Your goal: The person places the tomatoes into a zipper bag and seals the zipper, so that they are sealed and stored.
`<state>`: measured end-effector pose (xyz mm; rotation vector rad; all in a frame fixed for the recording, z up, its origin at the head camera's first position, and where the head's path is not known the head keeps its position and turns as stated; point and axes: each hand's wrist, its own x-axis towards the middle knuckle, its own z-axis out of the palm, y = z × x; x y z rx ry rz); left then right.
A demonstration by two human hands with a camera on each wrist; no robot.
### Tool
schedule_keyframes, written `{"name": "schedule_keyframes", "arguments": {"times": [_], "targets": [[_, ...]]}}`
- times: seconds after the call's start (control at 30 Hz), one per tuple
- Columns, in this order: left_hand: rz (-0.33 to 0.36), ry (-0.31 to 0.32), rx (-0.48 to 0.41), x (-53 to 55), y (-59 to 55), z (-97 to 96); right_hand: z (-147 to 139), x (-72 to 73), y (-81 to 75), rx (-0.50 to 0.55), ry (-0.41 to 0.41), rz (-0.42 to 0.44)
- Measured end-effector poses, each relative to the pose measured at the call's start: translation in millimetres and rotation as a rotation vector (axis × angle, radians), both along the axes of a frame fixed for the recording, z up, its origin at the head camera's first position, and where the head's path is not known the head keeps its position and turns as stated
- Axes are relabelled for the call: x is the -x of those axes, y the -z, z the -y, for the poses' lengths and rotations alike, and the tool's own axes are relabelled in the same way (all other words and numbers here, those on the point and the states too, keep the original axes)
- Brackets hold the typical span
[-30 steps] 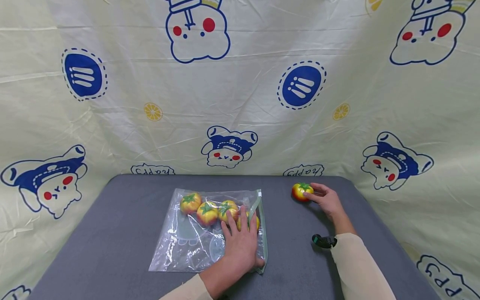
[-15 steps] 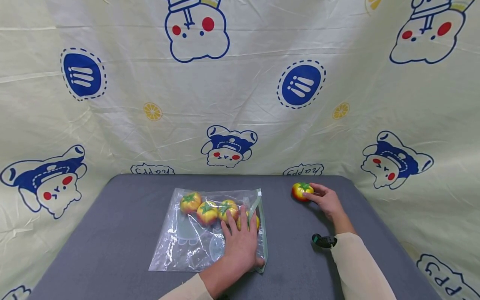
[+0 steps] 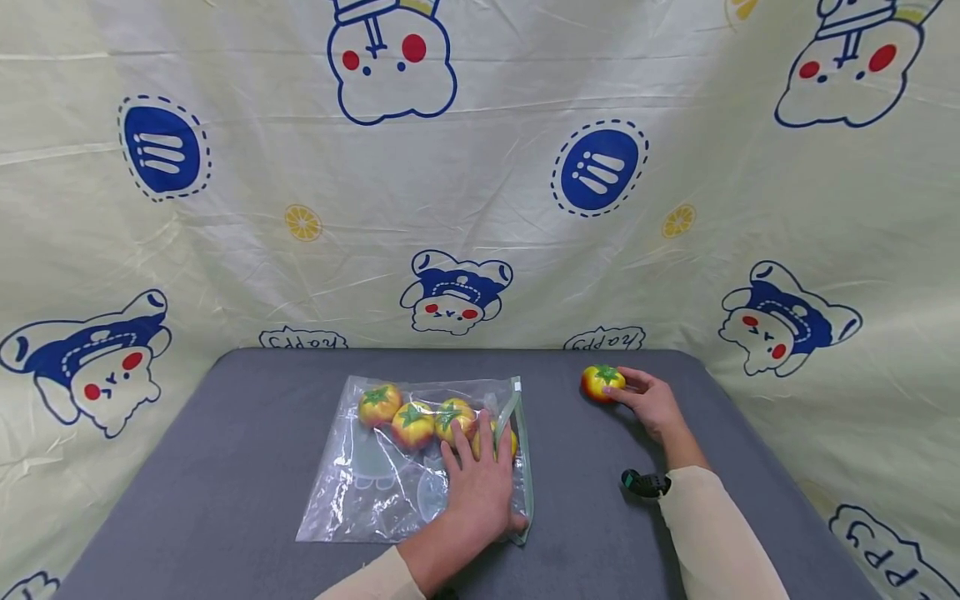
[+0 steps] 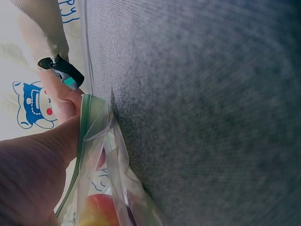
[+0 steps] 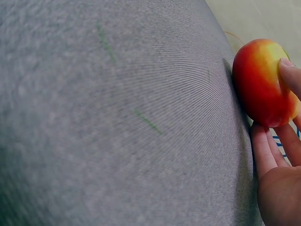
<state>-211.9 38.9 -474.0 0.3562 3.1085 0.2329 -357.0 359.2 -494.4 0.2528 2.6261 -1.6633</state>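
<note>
My left hand (image 3: pixel 480 492) rests with spread fingers on a clear zip bag (image 3: pixel 337 508) lying flat. Inside it are several red-and-yellow tomatoes (image 3: pixel 413 427) with green star-shaped tops; the rightmost is partly covered by my fingers. The bag's green zip edge (image 4: pixel 85 117) runs beside my thumb in the left wrist view. Off to the right, my right hand (image 3: pixel 651 404) holds a loose tomato (image 3: pixel 602 382) between thumb and fingers. In the right wrist view this tomato (image 5: pixel 257 84) sits low against the table, thumb on its upper side and fingers around its lower side.
Both hands work over a grey cloth-covered table (image 3: pixel 225 467). A pale printed curtain (image 3: pixel 495 183) hangs behind and around it. A dark band with a small device (image 3: pixel 643 483) is on the right wrist, close above the tabletop.
</note>
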Motion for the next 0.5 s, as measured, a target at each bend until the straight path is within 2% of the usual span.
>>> {"name": "schedule_keyframes", "arguments": {"times": [0.5], "targets": [[0.016,0.002,-0.021,0.4,-0.3,0.0,2.4,-0.3,1.7,-0.016,0.008,-0.020]]}}
